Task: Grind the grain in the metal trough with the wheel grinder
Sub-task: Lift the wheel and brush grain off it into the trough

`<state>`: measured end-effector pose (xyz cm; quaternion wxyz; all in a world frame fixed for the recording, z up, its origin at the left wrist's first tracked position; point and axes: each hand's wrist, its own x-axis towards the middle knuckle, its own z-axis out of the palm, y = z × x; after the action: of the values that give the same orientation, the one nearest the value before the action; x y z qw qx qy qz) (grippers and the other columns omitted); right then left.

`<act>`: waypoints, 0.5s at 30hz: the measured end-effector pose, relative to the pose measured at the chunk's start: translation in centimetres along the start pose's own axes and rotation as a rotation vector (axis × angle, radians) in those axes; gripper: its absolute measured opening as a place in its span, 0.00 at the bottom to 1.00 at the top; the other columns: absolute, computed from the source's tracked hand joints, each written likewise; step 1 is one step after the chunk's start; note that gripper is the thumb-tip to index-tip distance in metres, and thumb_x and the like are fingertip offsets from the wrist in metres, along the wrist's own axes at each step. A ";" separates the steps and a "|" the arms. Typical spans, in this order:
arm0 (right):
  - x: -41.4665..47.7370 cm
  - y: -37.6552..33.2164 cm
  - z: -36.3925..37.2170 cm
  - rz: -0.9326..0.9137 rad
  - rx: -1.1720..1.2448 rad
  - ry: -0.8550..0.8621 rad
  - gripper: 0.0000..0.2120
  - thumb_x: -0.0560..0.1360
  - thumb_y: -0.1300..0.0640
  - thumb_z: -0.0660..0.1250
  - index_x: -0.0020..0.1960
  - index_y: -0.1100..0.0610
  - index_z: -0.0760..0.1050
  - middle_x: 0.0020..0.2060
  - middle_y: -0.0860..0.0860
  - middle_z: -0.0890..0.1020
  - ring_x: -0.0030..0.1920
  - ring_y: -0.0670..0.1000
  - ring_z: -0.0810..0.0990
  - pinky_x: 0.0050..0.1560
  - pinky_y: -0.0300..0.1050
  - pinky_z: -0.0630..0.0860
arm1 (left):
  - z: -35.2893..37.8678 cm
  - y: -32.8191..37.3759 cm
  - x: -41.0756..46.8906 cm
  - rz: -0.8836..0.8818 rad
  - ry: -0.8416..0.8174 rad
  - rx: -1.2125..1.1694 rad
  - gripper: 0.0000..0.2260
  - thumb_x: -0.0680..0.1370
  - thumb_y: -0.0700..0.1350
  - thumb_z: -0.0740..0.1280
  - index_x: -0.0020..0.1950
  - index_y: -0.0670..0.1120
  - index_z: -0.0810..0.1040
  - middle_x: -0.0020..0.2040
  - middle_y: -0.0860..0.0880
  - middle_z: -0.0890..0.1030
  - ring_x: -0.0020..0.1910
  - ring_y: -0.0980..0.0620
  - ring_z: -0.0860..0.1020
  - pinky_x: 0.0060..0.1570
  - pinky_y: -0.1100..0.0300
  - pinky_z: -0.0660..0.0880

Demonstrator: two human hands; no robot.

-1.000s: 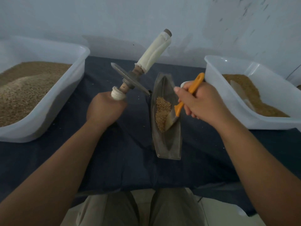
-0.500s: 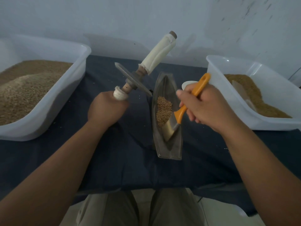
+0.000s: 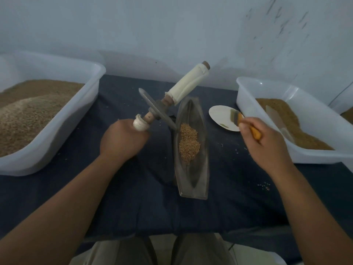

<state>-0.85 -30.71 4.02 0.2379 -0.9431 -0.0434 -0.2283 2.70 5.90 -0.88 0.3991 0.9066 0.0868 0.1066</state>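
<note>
Metal trough [image 3: 193,180] is holding seemingly unground grain [image 3: 189,144], your left grip [image 3: 123,142] clenching the tilted wheel grinder [image 3: 158,109], right grip [image 3: 267,146] clutching a brush [image 3: 236,116].

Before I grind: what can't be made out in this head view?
Head view:
- Brush bristles: motion-blurred; contact with plate unclear.
- Brush handle: mostly hidden by right hand.
- Grinder near handle: hidden inside left hand.
- Left bin: cut off by the left edge.
</note>
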 end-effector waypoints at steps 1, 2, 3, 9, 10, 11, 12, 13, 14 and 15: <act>-0.1 1.2 0.5 0.006 -0.099 -0.067 0.22 0.83 0.31 0.52 0.67 0.40 0.75 0.46 0.41 0.82 0.46 0.43 0.81 0.46 0.47 0.78 | 0.0 0.0 0.0 0.004 0.008 0.019 0.05 0.69 0.58 0.65 0.41 0.63 0.79 0.31 0.54 0.80 0.33 0.52 0.79 0.33 0.59 0.69; -0.3 2.2 1.1 0.014 -0.167 -0.134 0.24 0.83 0.32 0.52 0.72 0.40 0.73 0.48 0.43 0.83 0.47 0.46 0.81 0.47 0.48 0.77 | 0.1 0.1 0.0 0.009 0.019 0.036 0.06 0.70 0.58 0.64 0.40 0.59 0.79 0.31 0.54 0.80 0.33 0.52 0.79 0.33 0.59 0.70; -0.5 3.1 1.6 0.010 -0.225 -0.192 0.26 0.82 0.33 0.52 0.77 0.38 0.68 0.49 0.46 0.82 0.48 0.50 0.82 0.48 0.49 0.77 | 0.1 0.1 0.0 0.012 0.030 0.050 0.08 0.70 0.58 0.64 0.38 0.55 0.79 0.32 0.54 0.80 0.32 0.52 0.79 0.33 0.58 0.70; -1.6 4.5 2.1 0.067 -0.454 -0.580 0.51 0.71 0.16 0.48 0.87 0.41 0.43 0.86 0.46 0.52 0.85 0.51 0.50 0.82 0.53 0.58 | 0.1 0.6 -0.4 0.051 0.068 0.128 0.12 0.74 0.57 0.65 0.35 0.53 0.77 0.31 0.54 0.79 0.31 0.52 0.78 0.31 0.59 0.68; -1.8 4.0 1.9 0.075 -0.418 -0.570 0.50 0.73 0.17 0.47 0.87 0.41 0.42 0.86 0.47 0.48 0.85 0.51 0.47 0.83 0.53 0.54 | 0.0 0.7 -0.4 0.067 0.074 0.151 0.13 0.75 0.58 0.65 0.35 0.53 0.77 0.31 0.55 0.79 0.31 0.52 0.77 0.32 0.59 0.68; -2.0 3.3 1.5 0.060 -0.368 -0.495 0.47 0.75 0.21 0.48 0.87 0.42 0.44 0.86 0.48 0.48 0.85 0.51 0.47 0.82 0.52 0.53 | -0.1 0.8 -0.5 0.092 0.082 0.184 0.13 0.76 0.59 0.64 0.35 0.53 0.77 0.31 0.55 0.79 0.31 0.52 0.77 0.32 0.59 0.68; -2.0 2.2 0.9 0.011 -0.305 -0.346 0.43 0.78 0.26 0.52 0.87 0.45 0.49 0.86 0.49 0.51 0.85 0.51 0.51 0.81 0.49 0.53 | -0.2 0.9 -0.6 0.125 0.095 0.227 0.13 0.76 0.59 0.64 0.35 0.54 0.76 0.31 0.55 0.78 0.31 0.52 0.77 0.32 0.59 0.68; -1.9 0.9 0.2 -0.066 -0.241 -0.159 0.38 0.81 0.31 0.56 0.86 0.48 0.55 0.85 0.51 0.57 0.84 0.50 0.55 0.80 0.46 0.54 | -0.3 1.1 -0.6 0.167 0.115 0.279 0.13 0.75 0.60 0.64 0.34 0.54 0.75 0.30 0.56 0.77 0.30 0.53 0.76 0.31 0.59 0.68; -1.8 -0.6 -0.5 -0.171 -0.190 0.017 0.35 0.83 0.37 0.61 0.84 0.52 0.60 0.83 0.51 0.62 0.83 0.49 0.59 0.80 0.44 0.56 | -0.3 1.3 -0.8 0.216 0.141 0.331 0.14 0.75 0.60 0.64 0.34 0.54 0.74 0.29 0.56 0.76 0.29 0.53 0.74 0.31 0.60 0.67; -1.6 -2.1 -1.0 -0.290 -0.156 0.149 0.33 0.83 0.41 0.66 0.82 0.54 0.63 0.82 0.51 0.64 0.83 0.49 0.59 0.81 0.43 0.56 | -0.3 1.6 -0.9 0.270 0.166 0.384 0.16 0.76 0.61 0.63 0.33 0.54 0.72 0.28 0.56 0.75 0.27 0.54 0.73 0.30 0.61 0.66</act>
<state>-3.10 -29.33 4.97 0.1313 -0.9230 -0.1435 -0.3322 1.88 4.84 0.37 0.1932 0.9572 0.0160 0.2147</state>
